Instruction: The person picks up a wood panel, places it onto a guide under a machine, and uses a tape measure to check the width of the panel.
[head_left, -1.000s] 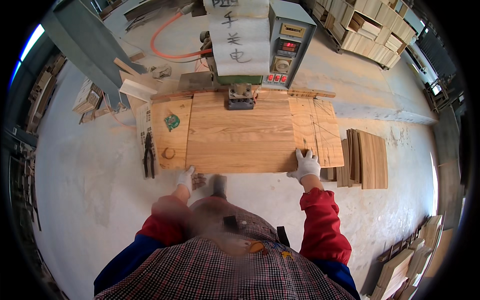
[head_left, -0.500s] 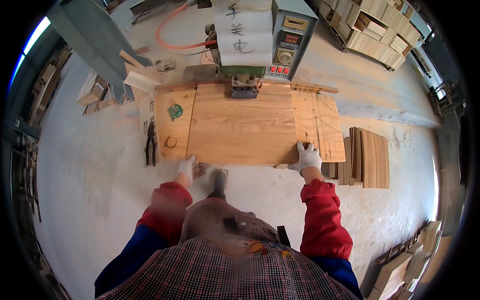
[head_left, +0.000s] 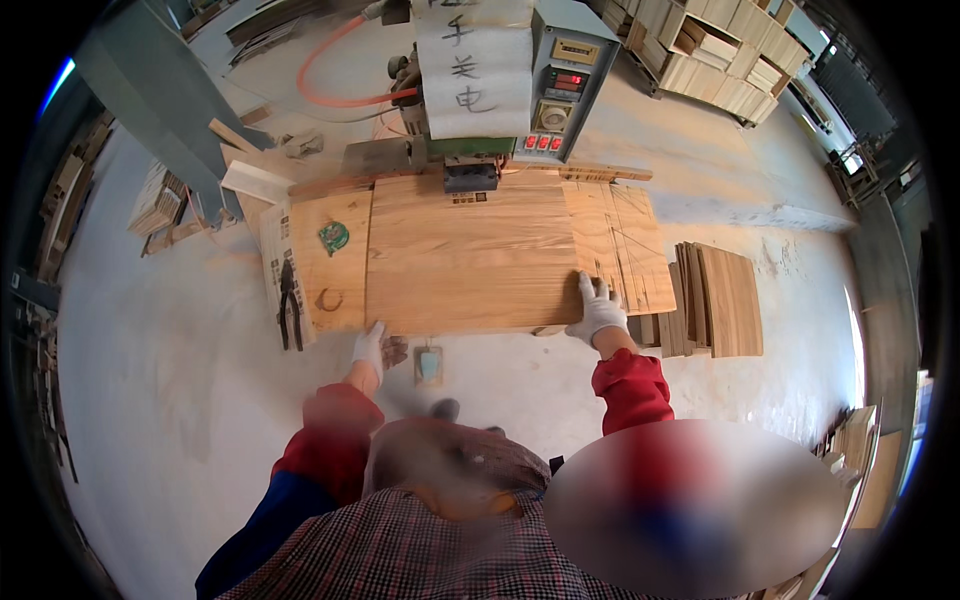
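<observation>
- While both my hands are at the near side, the striped-grain wood panel [head_left: 470,265] lies flat across the middle of the plywood worktop [head_left: 632,245], its near edge about level with the worktop's near edge, its far edge by the dark press head [head_left: 470,178].
- My left hand [head_left: 369,349], gloved in white, is at the panel's near left corner; some fingers are hidden, so whether they close on the wood I cannot tell.
- My right hand [head_left: 598,309], also gloved, has its fingers open and spread at the panel's near right corner, beside the bare plywood.
- I judge the panel stiff and moderately heavy, broad enough to want two hands; its face looks smooth, so it should slide readily, and gloves may slip on it.
- Its corners probably chip first; I would take it by the side edges near the front, fingers well away from the press head.
- Black pliers [head_left: 289,308] lie just beside the worktop's left edge.
</observation>
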